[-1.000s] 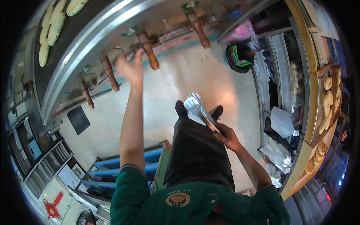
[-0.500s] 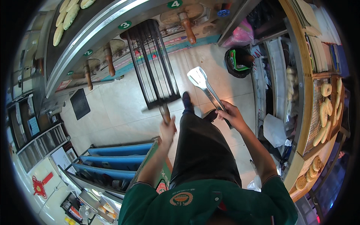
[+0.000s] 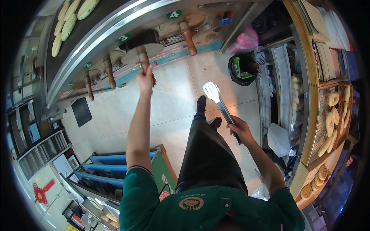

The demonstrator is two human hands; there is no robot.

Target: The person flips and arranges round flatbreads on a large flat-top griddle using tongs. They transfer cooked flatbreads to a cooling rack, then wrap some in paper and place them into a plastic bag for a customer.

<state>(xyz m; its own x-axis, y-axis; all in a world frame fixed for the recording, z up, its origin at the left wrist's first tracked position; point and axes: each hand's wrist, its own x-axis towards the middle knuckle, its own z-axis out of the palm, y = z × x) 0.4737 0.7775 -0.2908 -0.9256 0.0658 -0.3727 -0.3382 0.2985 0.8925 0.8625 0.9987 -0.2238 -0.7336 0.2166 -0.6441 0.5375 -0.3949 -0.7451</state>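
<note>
Head view: the left hand [image 3: 146,81] is wrapped round the brown turned-wood handle [image 3: 143,57] of a round metal cover [image 3: 154,48] at an opening in the steel-edged unit [image 3: 104,40]. Cover and handle look stiff, probably weighty, best held by the wood. Well apart, the right hand [image 3: 241,129] grips slotted silver metal tongs [image 3: 220,102], likely light and smooth; whether their blades touch is hard to tell. Neighbouring brown wooden handles [image 3: 187,38] jut out on both sides, crowding the reach.

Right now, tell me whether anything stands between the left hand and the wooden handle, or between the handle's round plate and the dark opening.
Nothing visible does. The left hand grips the wooden handle directly, and nothing shows between the round plate and the dark opening; the opening's inside is hidden.
</note>
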